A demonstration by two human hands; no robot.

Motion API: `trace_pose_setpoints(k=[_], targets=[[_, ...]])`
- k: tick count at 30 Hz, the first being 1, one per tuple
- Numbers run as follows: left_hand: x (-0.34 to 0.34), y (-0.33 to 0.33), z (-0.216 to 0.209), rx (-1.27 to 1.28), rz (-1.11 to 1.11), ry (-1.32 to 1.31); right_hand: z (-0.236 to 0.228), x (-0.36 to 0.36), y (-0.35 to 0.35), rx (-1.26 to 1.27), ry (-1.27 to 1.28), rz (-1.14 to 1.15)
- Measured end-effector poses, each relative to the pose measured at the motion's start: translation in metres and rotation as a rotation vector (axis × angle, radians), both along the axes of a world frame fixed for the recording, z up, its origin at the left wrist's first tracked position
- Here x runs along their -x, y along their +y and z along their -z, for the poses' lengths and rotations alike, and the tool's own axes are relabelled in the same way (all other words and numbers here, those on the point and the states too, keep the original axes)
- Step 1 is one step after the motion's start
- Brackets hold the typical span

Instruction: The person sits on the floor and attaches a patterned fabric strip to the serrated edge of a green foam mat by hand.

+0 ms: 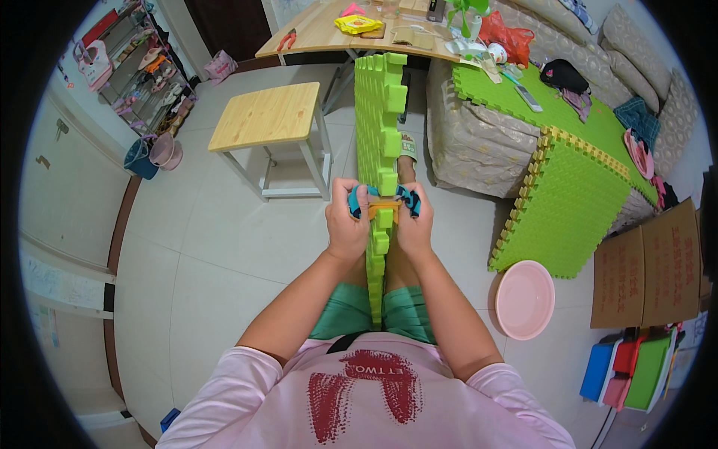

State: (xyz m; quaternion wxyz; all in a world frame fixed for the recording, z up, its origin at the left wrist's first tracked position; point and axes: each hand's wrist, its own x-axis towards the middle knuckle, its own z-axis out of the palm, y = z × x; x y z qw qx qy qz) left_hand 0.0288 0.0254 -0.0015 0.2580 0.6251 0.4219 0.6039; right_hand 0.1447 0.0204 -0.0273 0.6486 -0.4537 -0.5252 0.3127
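A green foam puzzle mat [378, 123] stands on edge in front of me, its toothed rim facing up and its near end between my legs. My left hand [347, 224] is closed on a blue-and-black patterned cloth [354, 202] at the mat's left side. On the right side my right hand [416, 224] is closed on a similar blue-and-black piece. An orange-yellow band [384, 206] crosses the mat's rim between my fists. Whether the cloth and the band are one piece, I cannot tell.
A wooden-topped stool [269, 112] stands ahead left, below a wooden table [314, 39]. On the right, another green mat [565, 206] leans against a covered sofa [479, 146]. A pink basin [525, 299], cardboard boxes [649, 269] and coloured bins [628, 370] are nearby.
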Motion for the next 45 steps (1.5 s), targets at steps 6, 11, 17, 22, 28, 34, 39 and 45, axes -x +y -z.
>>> trace_pose_setpoints(k=[6,11,17,22,28,34,39,45], targets=[[0.017,0.004,0.037,0.021,-0.173,0.216,-0.047,0.006,-0.005,-0.067,-0.198,-0.087],[0.018,0.001,0.024,0.045,-0.155,0.17,-0.025,0.008,-0.005,0.019,-0.246,-0.021],[0.019,-0.003,-0.003,-0.004,-0.028,-0.04,0.011,0.007,-0.01,0.123,-0.228,-0.034],[0.03,-0.015,-0.035,-0.603,0.03,0.359,0.011,-0.01,-0.014,-0.081,-0.136,0.143],[0.037,-0.04,-0.05,-0.729,0.369,0.305,-0.028,-0.022,-0.039,-0.105,-0.01,0.115],[0.039,-0.022,-0.053,-0.059,0.149,-0.057,-0.068,-0.028,-0.035,-0.098,0.397,-0.241],[0.035,-0.013,-0.065,0.05,0.436,-0.101,-0.088,-0.02,-0.025,-0.049,0.109,-0.282],[0.04,-0.003,-0.067,0.035,0.575,-0.052,-0.08,-0.019,-0.009,-0.109,0.099,-0.401]])
